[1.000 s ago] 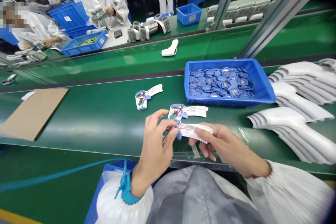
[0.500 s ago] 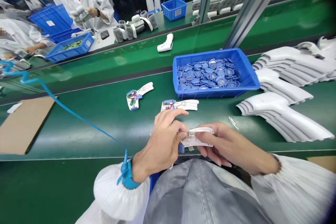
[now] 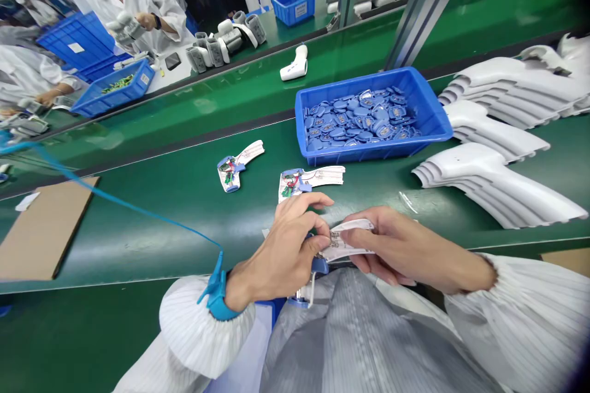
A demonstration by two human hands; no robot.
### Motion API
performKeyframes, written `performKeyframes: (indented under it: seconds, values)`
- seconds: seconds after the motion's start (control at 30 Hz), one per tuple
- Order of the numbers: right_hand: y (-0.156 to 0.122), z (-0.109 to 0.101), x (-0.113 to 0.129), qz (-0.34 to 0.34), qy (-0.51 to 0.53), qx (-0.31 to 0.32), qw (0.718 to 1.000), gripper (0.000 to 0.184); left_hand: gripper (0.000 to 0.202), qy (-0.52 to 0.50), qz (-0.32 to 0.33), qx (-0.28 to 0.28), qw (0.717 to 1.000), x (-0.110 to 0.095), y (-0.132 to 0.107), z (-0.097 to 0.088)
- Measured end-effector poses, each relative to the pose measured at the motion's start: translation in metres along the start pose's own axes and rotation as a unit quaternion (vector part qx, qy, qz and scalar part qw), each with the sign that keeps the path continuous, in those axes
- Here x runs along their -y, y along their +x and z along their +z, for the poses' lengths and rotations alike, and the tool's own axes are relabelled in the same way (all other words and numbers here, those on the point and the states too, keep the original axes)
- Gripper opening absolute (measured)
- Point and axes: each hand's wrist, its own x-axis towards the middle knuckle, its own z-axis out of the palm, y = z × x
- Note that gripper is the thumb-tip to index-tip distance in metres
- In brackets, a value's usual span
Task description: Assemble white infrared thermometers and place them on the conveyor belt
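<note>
Both my hands hold one white pistol-shaped half-shell (image 3: 346, 243) with a blue part and wires, close to my lap at the near edge of the green belt (image 3: 161, 221). My left hand (image 3: 281, 252) pinches its blue end with curled fingers. My right hand (image 3: 391, 249) grips the white handle end. Two similar open half-shells lie on the belt just beyond, one (image 3: 306, 179) right above my left hand, another (image 3: 237, 164) further left.
A blue tray (image 3: 428, 113) of small blue parts stands ahead right. Stacks of white shells (image 3: 493, 184) lie at the right. A brown cardboard sheet (image 3: 41, 227) lies far left. A blue wrist-strap cord (image 3: 115, 199) runs left. People in white coats work across the far belt.
My hands drew the half-shell nearer to my body and closed tighter on it. My head turned, shifting the belt's contents up and left; the strap cord swung into view.
</note>
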Motion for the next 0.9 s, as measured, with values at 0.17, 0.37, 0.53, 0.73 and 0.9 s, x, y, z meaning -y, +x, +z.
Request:
performKeyframes:
  seconds: [0.17, 0.37, 0.53, 0.73, 0.9]
  values:
    - [0.000, 0.000, 0.001, -0.005, 0.001, 0.002, 1.000, 0.039, 0.021, 0.089, 0.065, -0.030, 0.993, 0.001, 0.000, 0.003]
    - [-0.001, 0.004, 0.004, 0.000, 0.001, -0.004, 1.000, 0.037, 0.030, 0.255, 0.202, -0.037, 0.945, 0.008, -0.004, 0.006]
    - [-0.002, 0.004, 0.005, -0.032, -0.022, -0.029, 0.999, 0.035, 0.025, 0.235, 0.179, -0.027, 0.955, 0.009, -0.008, 0.008]
    - [-0.004, 0.000, 0.007, -0.046, -0.053, -0.049, 0.996, 0.035, 0.015, 0.069, -0.009, -0.063, 0.996, -0.003, -0.005, 0.004]
    - [-0.007, 0.000, 0.007, -0.037, -0.058, -0.045, 0.997, 0.038, 0.005, -0.027, -0.057, -0.050, 0.997, -0.004, 0.000, 0.001]
